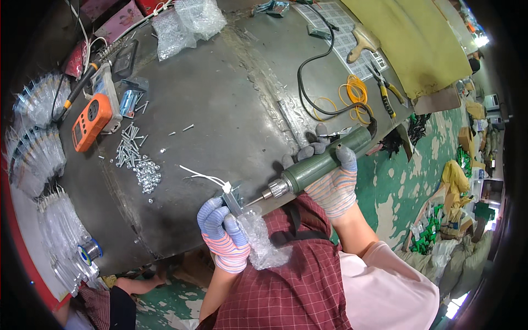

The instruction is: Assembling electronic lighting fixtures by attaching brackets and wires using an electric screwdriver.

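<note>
My right hand (336,184), in a striped glove with grey fingertips, is closed around a green electric screwdriver (316,166). Its bit points left and down, its tip close to a small dark metal part (232,203). That part is pinched in my gloved left hand (223,234). A white connector with white leads (226,187) comes out of its upper end, and clear bubble wrap (261,239) hangs beside it. Whether the bit touches a screw there is too small to tell.
On the grey table (203,121) lie loose screws (130,146), a pile of nuts (147,175), an orange meter (91,122) and a soldering iron (77,91). Pliers (383,91), a brush (361,44) and a yellow cord (355,91) lie far right. Bagged parts (60,236) line the left edge.
</note>
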The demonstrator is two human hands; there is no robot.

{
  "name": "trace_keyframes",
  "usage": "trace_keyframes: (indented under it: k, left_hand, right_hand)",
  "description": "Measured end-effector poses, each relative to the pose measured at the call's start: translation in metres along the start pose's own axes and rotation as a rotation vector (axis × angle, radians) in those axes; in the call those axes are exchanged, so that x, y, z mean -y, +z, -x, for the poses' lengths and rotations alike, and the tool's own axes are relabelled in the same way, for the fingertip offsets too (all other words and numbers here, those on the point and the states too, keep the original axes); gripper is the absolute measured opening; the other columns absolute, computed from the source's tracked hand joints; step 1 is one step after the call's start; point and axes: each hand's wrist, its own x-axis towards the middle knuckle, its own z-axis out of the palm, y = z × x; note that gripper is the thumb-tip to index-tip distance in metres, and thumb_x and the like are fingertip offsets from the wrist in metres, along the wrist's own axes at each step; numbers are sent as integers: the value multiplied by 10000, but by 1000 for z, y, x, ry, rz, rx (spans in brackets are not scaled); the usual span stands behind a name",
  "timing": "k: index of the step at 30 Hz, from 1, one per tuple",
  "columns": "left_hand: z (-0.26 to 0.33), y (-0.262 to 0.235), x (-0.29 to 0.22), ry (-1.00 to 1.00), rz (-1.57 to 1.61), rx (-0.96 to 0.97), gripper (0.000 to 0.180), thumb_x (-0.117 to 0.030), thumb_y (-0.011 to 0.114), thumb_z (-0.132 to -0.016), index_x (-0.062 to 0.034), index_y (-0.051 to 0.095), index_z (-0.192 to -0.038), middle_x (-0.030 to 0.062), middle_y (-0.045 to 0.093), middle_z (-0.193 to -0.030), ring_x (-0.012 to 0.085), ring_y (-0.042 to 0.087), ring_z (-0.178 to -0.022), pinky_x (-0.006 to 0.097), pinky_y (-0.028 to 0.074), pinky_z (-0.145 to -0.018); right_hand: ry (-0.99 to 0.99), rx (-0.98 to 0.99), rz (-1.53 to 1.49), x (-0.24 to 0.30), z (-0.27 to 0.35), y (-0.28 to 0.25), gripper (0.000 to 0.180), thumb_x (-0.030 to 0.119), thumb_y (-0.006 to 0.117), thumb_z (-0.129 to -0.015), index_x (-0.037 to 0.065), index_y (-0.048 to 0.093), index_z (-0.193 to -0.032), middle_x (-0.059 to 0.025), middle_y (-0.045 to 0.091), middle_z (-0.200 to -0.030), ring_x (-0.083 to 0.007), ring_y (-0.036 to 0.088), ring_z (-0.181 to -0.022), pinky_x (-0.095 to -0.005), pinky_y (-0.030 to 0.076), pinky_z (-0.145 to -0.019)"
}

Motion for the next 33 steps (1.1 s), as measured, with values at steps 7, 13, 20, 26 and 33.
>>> trace_keyframes:
  k: [7, 13, 20, 26, 33]
  left_hand:
    - [-3, -1, -2, 26, -14, 29, 160, -169, 550, -938, -51, 532, -1045, 184, 559, -1109, 348, 553, -1005, 452, 448, -896]
    - [-2, -1, -8, -23, 61, -1, 187, -155, 594, -916, -46, 544, -1059, 176, 564, -1098, 334, 562, -984, 427, 464, -876]
    - [-19, -20, -16, -36, 130, 94, 190, -98, 596, -899, -37, 616, -1078, 153, 634, -1037, 331, 613, -943, 424, 491, -853]
    - [-34, -65, 24, -198, -464, -234, 179, -68, 656, -853, 4, 630, -1014, 144, 620, -956, 331, 590, -876, 414, 481, -795]
    - [-58, -90, 65, -70, -813, -79, 130, -103, 682, -859, -62, 656, -979, 124, 642, -886, 310, 611, -825, 391, 497, -776]
  right_hand:
    - [-10, -11, 28, -1, 2, 3, 268, 214, 724, -767, 95, 626, -986, -37, 640, -888, -249, 603, -953, -595, 349, -1092]
    - [10, -19, -8, 2, 4, 2, 387, 152, 668, -787, 137, 597, -1167, -35, 652, -915, -258, 615, -956, -611, 367, -1072]
    - [10, 19, 48, 8, 1, -3, 402, 174, 686, -798, 130, 598, -1188, -36, 686, -959, -252, 620, -987, -609, 319, -1104]
    - [11, 31, 63, 7, -1, -4, 531, 184, 717, -778, 135, 570, -1286, -47, 691, -972, -255, 629, -994, -603, 309, -1113]
    - [13, 32, 34, 6, -3, -5, 534, 180, 710, -779, 141, 567, -1292, -49, 690, -979, -261, 632, -992, -608, 306, -1113]
